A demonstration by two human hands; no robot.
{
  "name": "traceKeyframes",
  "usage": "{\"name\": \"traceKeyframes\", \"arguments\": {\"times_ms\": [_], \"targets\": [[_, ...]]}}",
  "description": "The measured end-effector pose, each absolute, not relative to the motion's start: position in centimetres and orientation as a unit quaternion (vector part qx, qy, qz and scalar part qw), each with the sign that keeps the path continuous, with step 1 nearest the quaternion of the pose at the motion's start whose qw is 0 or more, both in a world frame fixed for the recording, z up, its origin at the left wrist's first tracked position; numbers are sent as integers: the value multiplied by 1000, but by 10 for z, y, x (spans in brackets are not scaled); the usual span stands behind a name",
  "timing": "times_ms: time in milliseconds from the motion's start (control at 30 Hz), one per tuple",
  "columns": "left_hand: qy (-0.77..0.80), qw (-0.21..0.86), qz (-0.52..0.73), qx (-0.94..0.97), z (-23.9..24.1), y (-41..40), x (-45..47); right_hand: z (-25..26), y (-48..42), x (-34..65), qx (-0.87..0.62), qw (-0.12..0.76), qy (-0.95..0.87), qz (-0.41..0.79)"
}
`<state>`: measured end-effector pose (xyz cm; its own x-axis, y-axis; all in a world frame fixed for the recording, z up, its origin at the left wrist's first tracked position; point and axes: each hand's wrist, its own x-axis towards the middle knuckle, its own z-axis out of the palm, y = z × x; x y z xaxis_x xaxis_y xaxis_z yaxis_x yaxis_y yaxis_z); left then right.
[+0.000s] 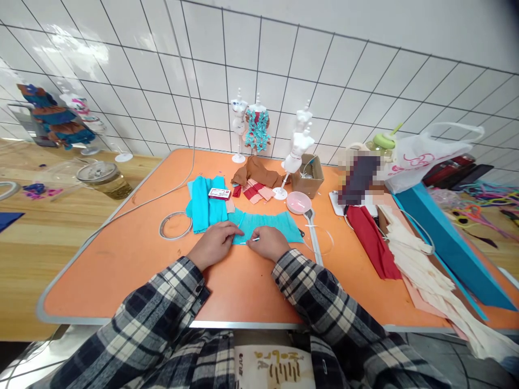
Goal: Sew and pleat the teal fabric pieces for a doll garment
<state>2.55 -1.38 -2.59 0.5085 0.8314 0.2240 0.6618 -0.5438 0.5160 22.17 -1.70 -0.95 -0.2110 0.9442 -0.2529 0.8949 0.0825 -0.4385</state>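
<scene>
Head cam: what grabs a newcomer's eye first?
The two hands at the centre of the orange table: the left hand presses a turquoise fabric strip flat while the right hand pinches a thin white tool at its edge. Behind them, by the tiled wall, stand small white mannequins.

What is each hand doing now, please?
Left hand: flat, pressing the teal cloth.
Right hand: pinching a thin tool at the cloth.

Plaid black-and-white sleeves (170, 302) are lying over an orange table (121, 270), while turquoise cloth (271, 222) is showing beside a red and pink pile of scraps (255, 192), a brown fabric heap (257, 170), dark red cloth (373, 237), cream strips (421, 270) and white-tiled wall (284, 70).
</scene>
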Motion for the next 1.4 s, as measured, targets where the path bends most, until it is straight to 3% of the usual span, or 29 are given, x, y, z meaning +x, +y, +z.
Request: {"name": "traceKeyframes", "arguments": {"times_ms": [167,400,600,833,1067,1267,1400], "targets": [[486,177,218,827,-23,-21,35,-8,-17,220,-629,41,-732,259],[478,245,236,810,-21,-18,30,-10,-17,223,-623,49,-734,265],[511,175,202,817,-18,-24,33,-9,-18,222,-629,46,-730,264],[555,178,168,795,-21,-22,36,-8,-18,226,-628,44,-731,264],[432,163,318,828,-9,-32,30,-5,-17,228,-624,39,-734,263],[329,142,112,927,-10,-38,27,-10,-14,230,-616,45,-739,270],[327,119,89,933,-15,-38,26,-10,-12,239,-602,50,-743,288]]}}
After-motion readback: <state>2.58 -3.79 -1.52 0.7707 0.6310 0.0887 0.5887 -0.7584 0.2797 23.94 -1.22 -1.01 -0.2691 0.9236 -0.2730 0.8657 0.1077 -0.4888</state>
